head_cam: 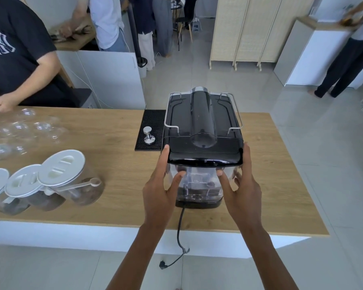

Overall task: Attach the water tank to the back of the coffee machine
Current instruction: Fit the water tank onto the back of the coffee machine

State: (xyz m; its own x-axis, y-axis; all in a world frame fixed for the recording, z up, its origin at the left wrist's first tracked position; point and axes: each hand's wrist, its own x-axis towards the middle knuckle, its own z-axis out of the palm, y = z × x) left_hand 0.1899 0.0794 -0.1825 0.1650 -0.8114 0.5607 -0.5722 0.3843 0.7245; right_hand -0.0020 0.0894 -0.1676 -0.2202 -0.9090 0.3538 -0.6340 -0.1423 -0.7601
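Water tank [199,181]: clear, with black lid, seated upright against the near back face of the coffee machine [202,120], near the bench's near edge. Left hand [161,185]: fingers spread, thumb laid on the lid's left corner, fingertips on the clear wall; grip apart, not clamped. Right hand [239,185]: likewise spread, touching the tank's right side. Power cord [179,231]: hung from the machine base over the near edge to the floor. Tamper [148,136]: upright on a black rubber mat [151,120], just left of the machine. Three lidded jars [51,183]: near left. Clear cups [25,130]: far left. Bench [270,185]: light wood, white base. Room: grey tiled floor, folding screen [247,30] beyond, other persons standing around.
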